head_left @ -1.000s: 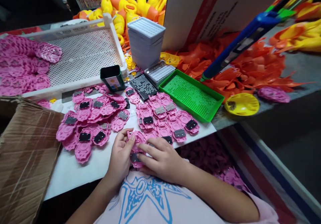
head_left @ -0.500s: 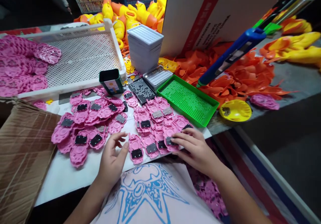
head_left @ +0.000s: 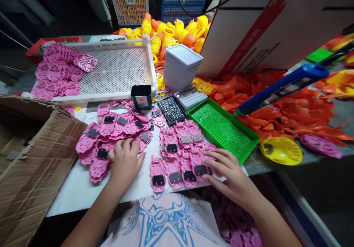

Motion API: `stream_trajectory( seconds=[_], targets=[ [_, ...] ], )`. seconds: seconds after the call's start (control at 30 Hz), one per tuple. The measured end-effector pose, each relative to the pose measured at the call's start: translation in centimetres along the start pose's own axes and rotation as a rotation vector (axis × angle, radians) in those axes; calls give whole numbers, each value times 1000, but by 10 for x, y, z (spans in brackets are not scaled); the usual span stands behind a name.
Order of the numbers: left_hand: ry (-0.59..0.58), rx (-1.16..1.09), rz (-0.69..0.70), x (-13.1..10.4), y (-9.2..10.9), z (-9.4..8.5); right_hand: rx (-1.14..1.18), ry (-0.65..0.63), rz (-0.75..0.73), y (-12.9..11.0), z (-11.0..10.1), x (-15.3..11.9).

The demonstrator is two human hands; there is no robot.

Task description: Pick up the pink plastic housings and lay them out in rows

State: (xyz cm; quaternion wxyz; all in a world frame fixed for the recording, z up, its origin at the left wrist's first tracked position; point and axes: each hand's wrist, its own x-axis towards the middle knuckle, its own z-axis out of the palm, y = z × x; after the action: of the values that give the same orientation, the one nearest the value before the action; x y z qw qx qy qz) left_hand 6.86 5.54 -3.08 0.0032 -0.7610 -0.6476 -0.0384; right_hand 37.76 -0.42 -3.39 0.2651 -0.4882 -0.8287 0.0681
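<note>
Cardboard box (head_left: 30, 158) sat far left; left hand (head_left: 124, 164) lay flat and spread, fingers on the heap of pink shells (head_left: 110, 136), many already fitted with dark plates; between the hands a neat row (head_left: 177, 165) waited, seemingly finished; right hand (head_left: 229, 173) was spread, fingertips touching the row's end; green tray (head_left: 224, 129) crowded just beyond it; loose shells remained.
</note>
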Motion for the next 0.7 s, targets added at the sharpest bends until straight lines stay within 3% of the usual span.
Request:
stream_trajectory(
  seconds=[0.1, 0.2, 0.3, 0.43, 0.6, 0.7],
  targets=[
    [-81, 22, -10, 7, 3, 1, 12, 53, -91, 6, -8, 45],
    [-76, -3, -6, 8, 2, 5, 38, 81, -212, 22, -4, 107],
    [-27, -59, 2, 5, -2, 9, -209, -120, -122, 41, 14, 173],
    [116, -134, 30, -4, -7, 12, -334, -254, -76, 62, 44, 244],
    [372, -277, 41, -18, -15, 14, -478, -417, -1, 74, 73, 292],
    [345, -607, -43, -26, -20, 13, -568, -509, 86, 76, 86, 307]
  ],
)
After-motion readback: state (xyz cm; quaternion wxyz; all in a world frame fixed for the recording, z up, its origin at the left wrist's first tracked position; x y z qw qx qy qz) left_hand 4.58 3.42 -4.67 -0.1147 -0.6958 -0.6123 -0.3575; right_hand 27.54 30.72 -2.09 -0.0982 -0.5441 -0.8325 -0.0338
